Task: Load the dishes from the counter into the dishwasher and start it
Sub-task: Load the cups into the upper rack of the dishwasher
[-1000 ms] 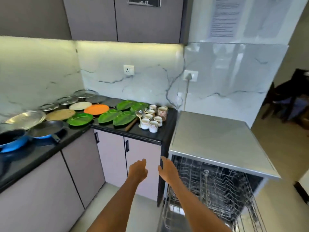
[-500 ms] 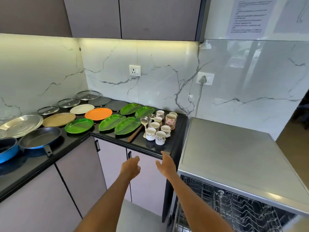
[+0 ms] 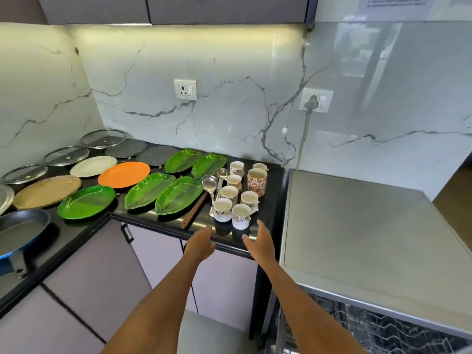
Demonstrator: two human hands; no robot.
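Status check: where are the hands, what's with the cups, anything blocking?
Left hand and right hand open, empty, at counter edge. Cups untouched on counter. Ladles lie beside cups. Dishwasher rack open.

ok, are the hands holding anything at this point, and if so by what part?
Nothing is held. The left hand and right hand are open and empty at the counter edge, short of the small cups.
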